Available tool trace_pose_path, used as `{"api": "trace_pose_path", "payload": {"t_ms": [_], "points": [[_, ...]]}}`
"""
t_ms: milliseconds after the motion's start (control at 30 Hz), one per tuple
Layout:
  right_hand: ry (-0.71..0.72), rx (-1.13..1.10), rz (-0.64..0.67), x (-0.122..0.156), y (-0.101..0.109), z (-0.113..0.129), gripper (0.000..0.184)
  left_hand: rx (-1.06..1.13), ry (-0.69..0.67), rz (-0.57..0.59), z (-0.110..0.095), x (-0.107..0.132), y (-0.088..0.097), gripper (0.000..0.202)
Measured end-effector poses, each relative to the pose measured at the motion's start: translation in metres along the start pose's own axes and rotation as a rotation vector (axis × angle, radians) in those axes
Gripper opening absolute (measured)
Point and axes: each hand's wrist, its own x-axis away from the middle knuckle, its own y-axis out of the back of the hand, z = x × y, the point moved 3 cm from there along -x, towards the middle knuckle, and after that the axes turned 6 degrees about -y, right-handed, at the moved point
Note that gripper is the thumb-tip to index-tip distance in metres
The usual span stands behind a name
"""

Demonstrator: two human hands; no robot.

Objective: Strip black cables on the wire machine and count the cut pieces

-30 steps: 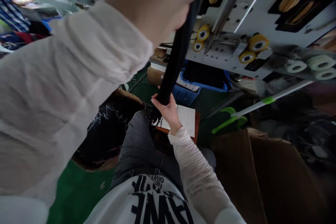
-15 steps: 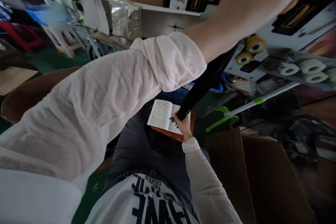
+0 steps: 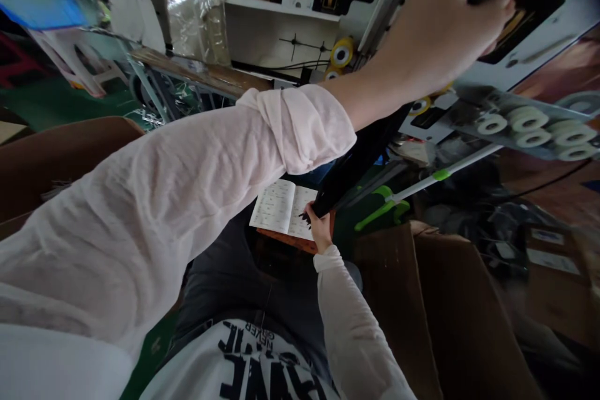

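A bundle of long black strips [image 3: 352, 165] runs slantwise from low centre to the upper right. My right hand [image 3: 320, 228] is closed around its lower end, where several thin dark tips stick out. Raised at the upper right, my left hand [image 3: 490, 15] has its fingers wrapped around the upper part of the bundle. My left forearm crosses in front and hides the middle stretch. Beneath my right hand lies an open notebook [image 3: 272, 207] with writing on its pages, resting on a reddish-brown surface [image 3: 285, 239].
An open cardboard box [image 3: 389, 281] stands at my right, and another cardboard box [image 3: 75, 137] at my left. Behind are a white-and-green pole [image 3: 440, 175], white tape rolls [image 3: 527, 119], yellow rolls [image 3: 342, 52] and a shelf with a clear plastic bag [image 3: 194, 22].
My left hand, earlier out of frame, now shows at the upper right around the bundle. The view has shifted, moving the background left. My right hand still grips the lower end.
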Motion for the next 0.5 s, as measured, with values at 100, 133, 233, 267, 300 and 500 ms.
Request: {"api": "trace_pose_path", "payload": {"t_ms": [100, 133, 233, 267, 300, 500], "points": [[0.009, 0.005, -0.029, -0.005, 0.004, -0.004, 0.035, -0.121, -0.057, 0.041, -0.012, 0.017, 0.013, 0.018], [0.010, 0.007, -0.035, -0.006, 0.005, -0.006, 0.035, -0.140, -0.083, 0.054, -0.013, 0.020, 0.016, 0.013], [0.004, 0.022, -0.036, -0.010, 0.005, -0.017, 0.037, -0.152, -0.126, 0.053, -0.003, 0.025, 0.026, 0.012], [0.000, 0.029, -0.033, -0.010, 0.005, -0.022, 0.038, -0.152, -0.120, 0.048, 0.002, 0.027, 0.029, 0.015], [-0.003, 0.036, -0.031, -0.010, 0.004, -0.026, 0.038, -0.142, -0.099, 0.039, 0.008, 0.029, 0.033, 0.019], [0.019, 0.087, -0.038, -0.010, 0.003, -0.039, 0.035, 0.070, 0.010, -0.006, 0.020, 0.040, 0.052, 0.012]]}}
